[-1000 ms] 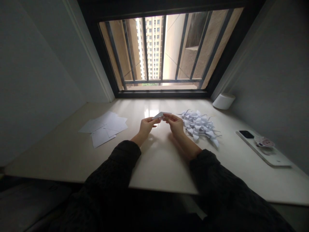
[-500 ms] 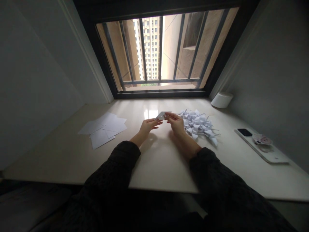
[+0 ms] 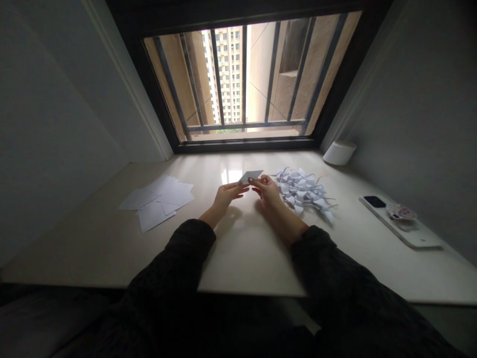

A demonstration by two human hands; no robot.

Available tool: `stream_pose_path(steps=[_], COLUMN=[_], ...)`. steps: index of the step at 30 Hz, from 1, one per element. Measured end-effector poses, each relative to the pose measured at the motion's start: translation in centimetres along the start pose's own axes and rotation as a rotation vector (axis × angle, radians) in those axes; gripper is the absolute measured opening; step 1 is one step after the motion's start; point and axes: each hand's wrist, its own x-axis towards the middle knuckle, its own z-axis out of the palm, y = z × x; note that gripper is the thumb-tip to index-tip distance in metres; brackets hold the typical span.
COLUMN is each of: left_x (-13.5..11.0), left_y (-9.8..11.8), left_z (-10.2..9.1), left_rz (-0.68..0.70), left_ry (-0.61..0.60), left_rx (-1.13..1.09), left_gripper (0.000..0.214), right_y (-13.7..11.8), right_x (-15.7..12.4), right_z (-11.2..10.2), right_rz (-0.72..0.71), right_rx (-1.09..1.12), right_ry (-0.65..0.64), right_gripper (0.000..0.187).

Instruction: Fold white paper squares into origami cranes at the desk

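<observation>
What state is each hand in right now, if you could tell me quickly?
Left hand: closed, pinching a small piece of paper.
Right hand: closed, pinching the small piece of paper.

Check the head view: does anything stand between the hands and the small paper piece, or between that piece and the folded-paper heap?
Nothing separates the left hand or right hand from the paper piece. Toward the folded-paper heap, only the right hand stands in the way, lying just beside the heap.

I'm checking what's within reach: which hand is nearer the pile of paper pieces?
Right hand: it is close beside the pile's left edge. The left hand is farther left, with the right hand between it and the pile.
</observation>
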Motion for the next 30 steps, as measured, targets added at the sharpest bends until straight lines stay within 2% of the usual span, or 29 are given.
stream_pose_path(steps=[7, 11, 15, 18, 23, 26, 30], left_x=[0.2, 0.2, 0.2, 0.3, 1.0, 1.1, 1.0], left_y=[-0.1, -0.1, 0.0, -0.3, -1.6, -1.6, -0.5], left_z=[-0.3, -0.3, -0.3, -0.4, -1.3, -1.5, -1.2], left_rz=[-0.022, -0.033, -0.013, 0.03, 0.201, 0.223, 0.102], left_ry=[-0.088, -0.116, -0.12, -0.128, -0.065, -0.002, 0.018], left_rx=[-0.004, -0.004, 0.052, 0.206, 0.464, 0.439, 0.334], left_gripper=[0.044, 0.044, 0.045, 0.047, 0.051, 0.048, 0.052], right_y=[-0.6, -0.3, 0.0, 0.0, 0.5, 0.9, 1.0], right_x=[0.3, 0.3, 0.6, 0.9, 1.5, 1.5, 1.2], right_z=[-0.5, -0.4, -0.5, -0.7, -0.8, -0.7, -0.7], right_rz=[0.063, 0.048, -0.052, -0.135, -0.197, -0.319, -0.407], right_rx=[0.067, 0.092, 0.025, -0.048, -0.145, -0.276, -0.49], right_ry=[-0.02, 0.005, -0.001, -0.032, 0.01, 0.002, -0.075], right_gripper=[0.056, 0.056, 0.055, 0.052, 0.039, 0.025, 0.015])
